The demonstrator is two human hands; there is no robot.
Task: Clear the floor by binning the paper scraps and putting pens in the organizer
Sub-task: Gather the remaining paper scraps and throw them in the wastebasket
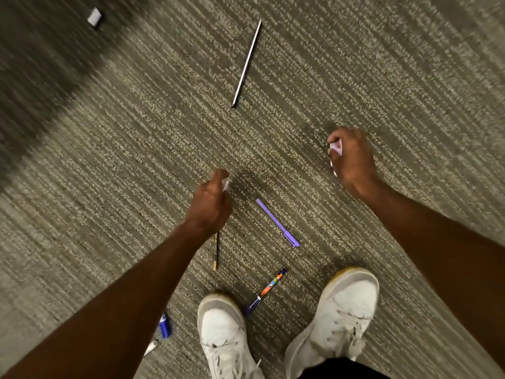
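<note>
Both forearms reach down; left hand (211, 203) and right hand (352, 157) each close on a paper scrap (336, 148). Unbinned scrap (94, 16) lies far-left on carpet (410, 77); purple pen (277, 222), silver pen (246, 63) remain.

Dim warm light; carpet (136, 119) motion-blurred top left, perhaps shadowed; soft shadows under hands.

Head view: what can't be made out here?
- Paper scrap, top left: motion-blurred, shape unclear.
- Yellow pencil: upper end hidden under left hand.
- Blue object: partly hidden by left forearm.
- Bin, organizer: outside the frame.
- White paper in right hand: fingers mostly cover it.
</note>
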